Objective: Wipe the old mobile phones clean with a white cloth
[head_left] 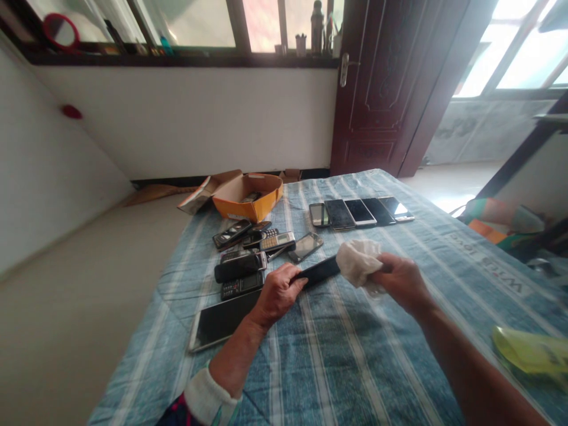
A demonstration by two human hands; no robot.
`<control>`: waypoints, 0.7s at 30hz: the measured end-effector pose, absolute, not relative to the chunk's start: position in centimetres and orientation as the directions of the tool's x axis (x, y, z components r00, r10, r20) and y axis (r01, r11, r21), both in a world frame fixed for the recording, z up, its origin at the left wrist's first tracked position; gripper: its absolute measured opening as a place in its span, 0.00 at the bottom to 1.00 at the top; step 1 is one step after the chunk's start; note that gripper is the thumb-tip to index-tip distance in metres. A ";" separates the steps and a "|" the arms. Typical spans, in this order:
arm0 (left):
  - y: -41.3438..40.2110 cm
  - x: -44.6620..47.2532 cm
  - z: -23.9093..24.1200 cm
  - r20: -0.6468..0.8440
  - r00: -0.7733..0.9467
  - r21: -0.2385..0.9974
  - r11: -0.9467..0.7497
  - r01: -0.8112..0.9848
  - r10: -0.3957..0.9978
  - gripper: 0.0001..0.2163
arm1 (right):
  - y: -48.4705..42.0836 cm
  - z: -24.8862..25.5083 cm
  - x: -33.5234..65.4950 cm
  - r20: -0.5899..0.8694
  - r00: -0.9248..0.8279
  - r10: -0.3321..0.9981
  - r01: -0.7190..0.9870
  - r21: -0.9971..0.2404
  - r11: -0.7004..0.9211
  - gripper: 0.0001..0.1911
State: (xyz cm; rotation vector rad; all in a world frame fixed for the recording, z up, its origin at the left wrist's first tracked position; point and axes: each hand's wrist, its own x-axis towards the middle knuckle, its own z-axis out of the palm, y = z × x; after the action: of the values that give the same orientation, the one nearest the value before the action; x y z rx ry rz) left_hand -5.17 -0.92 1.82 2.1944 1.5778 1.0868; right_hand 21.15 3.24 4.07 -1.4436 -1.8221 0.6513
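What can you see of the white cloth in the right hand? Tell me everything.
The white cloth is plain and thin-looking, perhaps fabric or tissue. It is crumpled into a loose, creased bundle over the blue striped cover. The right hand pinches its right side; its left side overlaps the right end of the dark phone gripped by the left hand.

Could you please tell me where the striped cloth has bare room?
Bare cloth lies between the left forearm and right forearm, and between the phone row and printed lettering. Loose phones crowd the area between orange box and left hand.
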 end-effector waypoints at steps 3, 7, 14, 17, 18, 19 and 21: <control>-1.0 -5.1 1.9 0.437 0.149 0.564 -0.399 0.723 0.887 0.07 | 3.6 4.5 19.6 0.506 -0.124 0.854 0.756 -0.509 0.411 0.08; -1.0 -5.2 1.7 0.432 0.156 0.564 -0.401 0.721 0.888 0.06 | 3.6 4.6 17.3 0.654 -0.198 0.730 0.875 -0.219 0.433 0.10; -1.0 -5.1 1.5 0.423 0.169 0.586 -0.411 0.699 0.890 0.04 | 1.7 2.9 14.4 0.530 -0.589 0.611 0.702 -0.041 0.711 0.08; -1.1 -5.0 1.6 0.437 0.172 0.586 -0.424 0.690 0.883 0.05 | 1.4 2.6 13.6 0.516 -0.619 0.592 0.644 -0.098 0.759 0.09; -1.1 -4.9 1.6 0.440 0.172 0.581 -0.425 0.694 0.882 0.06 | 1.5 2.6 13.4 0.518 -0.613 0.596 0.632 -0.132 0.764 0.09; -1.1 -4.9 1.7 0.443 0.169 0.577 -0.425 0.697 0.880 0.07 | 1.6 2.7 13.2 0.521 -0.602 0.605 0.623 -0.167 0.765 0.09; -1.1 -4.8 1.7 0.449 0.166 0.574 -0.426 0.699 0.878 0.08 | 1.9 3.0 12.9 0.524 -0.582 0.622 0.609 -0.226 0.760 0.09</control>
State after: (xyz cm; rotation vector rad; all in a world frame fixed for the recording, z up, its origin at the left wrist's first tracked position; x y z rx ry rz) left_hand -4.83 -1.09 1.70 2.2071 1.5293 1.1102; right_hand 12.87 1.90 2.96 -0.9196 -2.3618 0.0278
